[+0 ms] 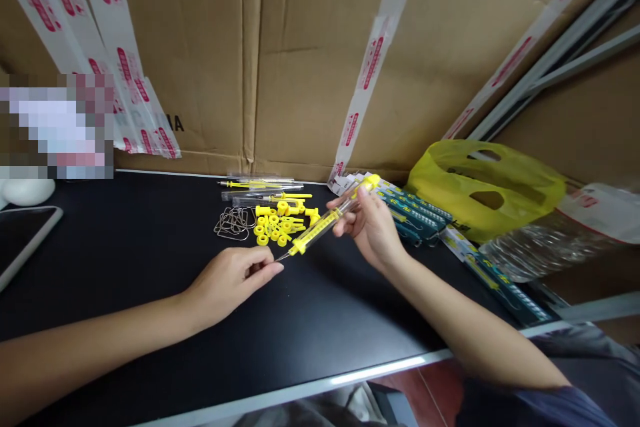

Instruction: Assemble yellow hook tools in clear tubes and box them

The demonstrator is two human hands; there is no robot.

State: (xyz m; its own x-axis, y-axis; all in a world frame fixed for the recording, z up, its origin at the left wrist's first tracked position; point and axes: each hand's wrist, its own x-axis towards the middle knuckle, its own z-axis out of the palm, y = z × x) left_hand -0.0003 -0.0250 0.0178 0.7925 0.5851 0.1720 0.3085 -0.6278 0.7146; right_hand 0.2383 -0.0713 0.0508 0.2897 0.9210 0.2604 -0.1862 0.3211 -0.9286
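Aslant, yellow tube [318,229] clamped in right grip [371,227], tip [283,257] seemingly pinched in left grip [230,279]

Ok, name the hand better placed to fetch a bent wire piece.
Probably the left hand: it's nearer the bent wire pieces and is just at the thin metal tip, while the right hand holds the yellow-and-clear tube.

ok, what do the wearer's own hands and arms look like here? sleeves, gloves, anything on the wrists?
Left hand and right hand are both bare: five-fingered, no gloves, no watch or bracelet visible on either wrist. Forearms uncovered. A dark blue sleeve shows around the right elbow; no left sleeve in view.
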